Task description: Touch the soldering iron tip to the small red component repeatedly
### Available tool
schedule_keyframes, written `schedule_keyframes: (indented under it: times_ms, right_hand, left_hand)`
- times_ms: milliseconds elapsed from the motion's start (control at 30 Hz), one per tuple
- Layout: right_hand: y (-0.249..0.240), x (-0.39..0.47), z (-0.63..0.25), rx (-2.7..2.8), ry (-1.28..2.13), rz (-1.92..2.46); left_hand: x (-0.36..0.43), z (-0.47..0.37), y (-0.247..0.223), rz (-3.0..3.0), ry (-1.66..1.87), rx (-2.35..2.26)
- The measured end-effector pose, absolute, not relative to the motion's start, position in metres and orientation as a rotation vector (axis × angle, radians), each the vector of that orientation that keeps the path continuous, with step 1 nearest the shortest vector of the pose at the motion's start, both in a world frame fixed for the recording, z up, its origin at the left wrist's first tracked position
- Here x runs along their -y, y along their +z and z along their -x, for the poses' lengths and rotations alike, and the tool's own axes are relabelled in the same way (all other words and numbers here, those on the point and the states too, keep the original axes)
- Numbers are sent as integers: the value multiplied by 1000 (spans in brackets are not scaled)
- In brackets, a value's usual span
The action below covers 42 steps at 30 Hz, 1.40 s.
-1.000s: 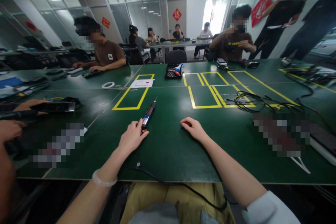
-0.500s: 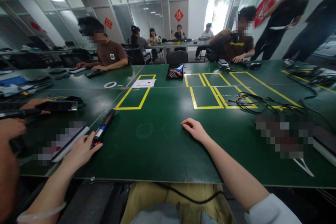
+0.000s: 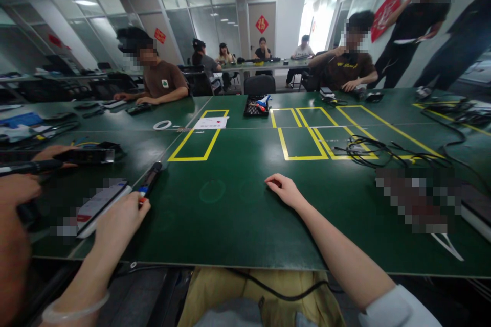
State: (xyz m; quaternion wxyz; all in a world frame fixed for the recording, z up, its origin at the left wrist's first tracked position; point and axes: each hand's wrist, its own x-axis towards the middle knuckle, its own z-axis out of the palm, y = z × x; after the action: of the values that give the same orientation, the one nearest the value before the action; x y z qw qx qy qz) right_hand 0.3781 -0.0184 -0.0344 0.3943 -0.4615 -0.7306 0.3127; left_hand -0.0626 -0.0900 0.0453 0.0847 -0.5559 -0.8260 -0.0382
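At the left, my left hand (image 3: 119, 216) is closed around the near end of a slim black stick-shaped tool (image 3: 152, 176) with blue and orange parts. The tool lies slantwise, its black far end pointing away from me, and my fingers cover most of the rest. I cannot tell its exact kind. Beside that hand lies a white-edged tablet-like device (image 3: 105, 209), partly blurred out. My right hand (image 3: 286, 189) rests on the green tabletop (image 3: 230, 225), fingers curled together, and no object shows in it.
Yellow tape rectangles (image 3: 187, 159) mark the table, with a white paper sign (image 3: 210, 122) on one. Beyond stands a black tray (image 3: 256, 111) of small items. Tangled black cables (image 3: 368, 148) lie right. A neighbour's hand (image 3: 19, 186) is at far left; other people sit opposite.
The fingers of my left hand, spread over the tool before, have closed around its near end. The tool has shifted slightly towards me. My right hand stays put.
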Motion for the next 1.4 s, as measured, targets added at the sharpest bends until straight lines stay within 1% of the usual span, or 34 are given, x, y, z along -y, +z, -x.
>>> schedule_keyframes:
  times_ms: [67,200,367,433,533,667,933,1233,1400]
  right_hand:
    - [-34,18,-377,1853,793,1169]
    - [-32,18,-378,1836,833,1149]
    - [-32,18,-379,1795,893,1125]
    - [-33,17,-379,1779,937,1085]
    - [-34,15,-377,1787,987,1033]
    - [-38,13,-375,1754,1013,1020]
    - [-43,10,-374,1713,1059,1051]
    - [-33,15,-373,1707,1048,1064]
    - [-35,14,-372,1706,1001,1094]
  left_hand:
    - [74,40,53,1917,-182,2384]
    - [35,-36,52,2588,-713,2203]
    - [-2,-141,19,3170,-1202,2126]
    - [-10,-169,3,3331,-1366,2101]
    - [-16,-190,-16,3497,-1518,1997]
    - [-15,-193,-25,3529,-1607,1886]
    - [-13,-193,-31,3457,-1677,1876]
    - [-11,-193,-24,3354,-1616,2061]
    - [-10,-191,-23,3403,-1614,1997]
